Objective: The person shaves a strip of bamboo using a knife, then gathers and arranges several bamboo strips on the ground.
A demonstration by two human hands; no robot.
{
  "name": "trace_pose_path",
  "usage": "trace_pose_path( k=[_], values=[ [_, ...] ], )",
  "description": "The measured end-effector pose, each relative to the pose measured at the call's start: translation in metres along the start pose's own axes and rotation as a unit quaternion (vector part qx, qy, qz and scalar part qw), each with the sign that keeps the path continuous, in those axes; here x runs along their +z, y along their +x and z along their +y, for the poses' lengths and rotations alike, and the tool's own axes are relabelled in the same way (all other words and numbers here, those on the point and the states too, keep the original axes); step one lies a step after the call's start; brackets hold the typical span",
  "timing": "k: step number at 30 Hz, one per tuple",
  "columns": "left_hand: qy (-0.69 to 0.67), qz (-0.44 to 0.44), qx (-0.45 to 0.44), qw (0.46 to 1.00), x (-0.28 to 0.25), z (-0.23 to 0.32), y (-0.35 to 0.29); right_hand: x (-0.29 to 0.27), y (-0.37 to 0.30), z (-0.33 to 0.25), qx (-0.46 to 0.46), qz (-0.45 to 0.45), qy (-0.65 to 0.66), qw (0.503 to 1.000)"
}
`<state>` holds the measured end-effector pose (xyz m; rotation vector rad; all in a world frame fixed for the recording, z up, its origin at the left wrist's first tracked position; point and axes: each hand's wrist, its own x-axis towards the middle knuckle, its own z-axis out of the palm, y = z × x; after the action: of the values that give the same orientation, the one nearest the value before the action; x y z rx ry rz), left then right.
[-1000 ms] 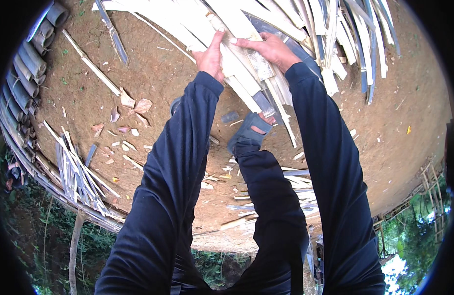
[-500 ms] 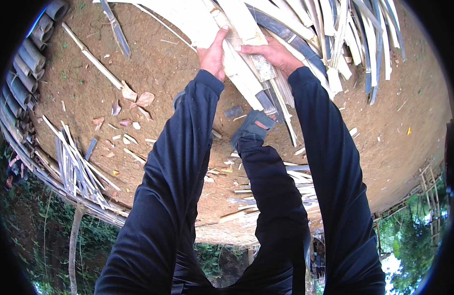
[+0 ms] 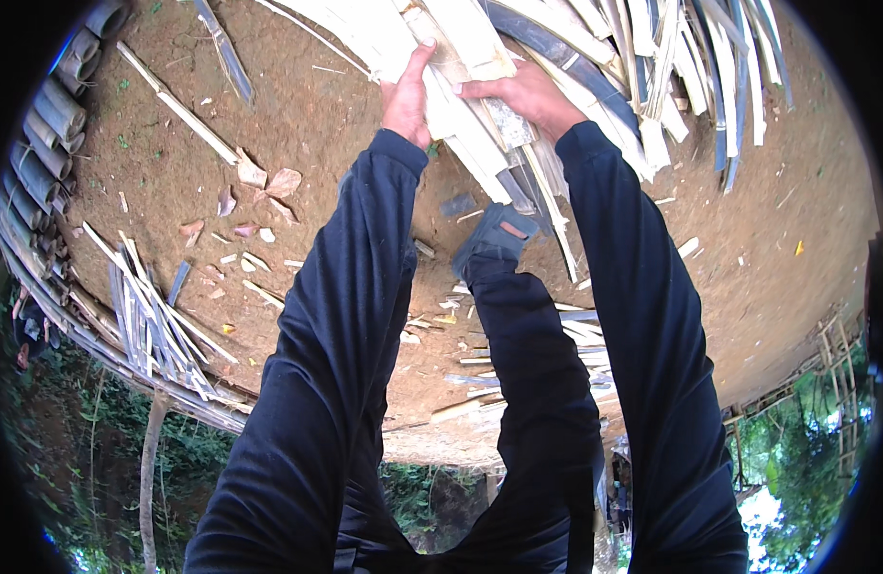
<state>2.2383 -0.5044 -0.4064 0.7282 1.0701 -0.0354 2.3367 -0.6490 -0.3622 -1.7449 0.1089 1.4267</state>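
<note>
Just beyond the dark sandal (image 3: pixel 482 237), left hand (image 3: pixel 408 100) and right hand (image 3: pixel 532 96) have a stack of bamboo strips (image 3: pixel 475 148) gripped between them, near ends right by the sandal. Both thumbs are pressed over the top; the other fingers are mostly hidden, so can't tell if they're spread or together. Some dry leaves (image 3: pixel 285 182) and a messy stick pile (image 3: pixel 150 316) are lying off to the left of the sandal.
</note>
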Motion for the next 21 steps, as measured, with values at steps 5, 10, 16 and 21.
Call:
trace_pose_path(
  k=[5,10,16,21],
  values=[
    [-0.051,-0.021,-0.003,0.998,0.004,0.014,-0.027,0.022,0.003,0.027,-0.044,0.055,-0.007,0.998],
    [-0.057,-0.038,-0.046,0.997,-0.015,0.034,-0.044,0.049,-0.013,0.012,-0.021,0.073,-0.092,0.993],
    [-0.031,-0.031,-0.097,0.994,-0.031,0.058,-0.063,0.069,-0.057,-0.034,0.028,0.096,-0.099,0.990],
    [-0.007,-0.034,-0.111,0.993,-0.033,0.083,-0.086,0.080,-0.100,-0.077,0.060,0.103,-0.119,0.986]
  ],
)
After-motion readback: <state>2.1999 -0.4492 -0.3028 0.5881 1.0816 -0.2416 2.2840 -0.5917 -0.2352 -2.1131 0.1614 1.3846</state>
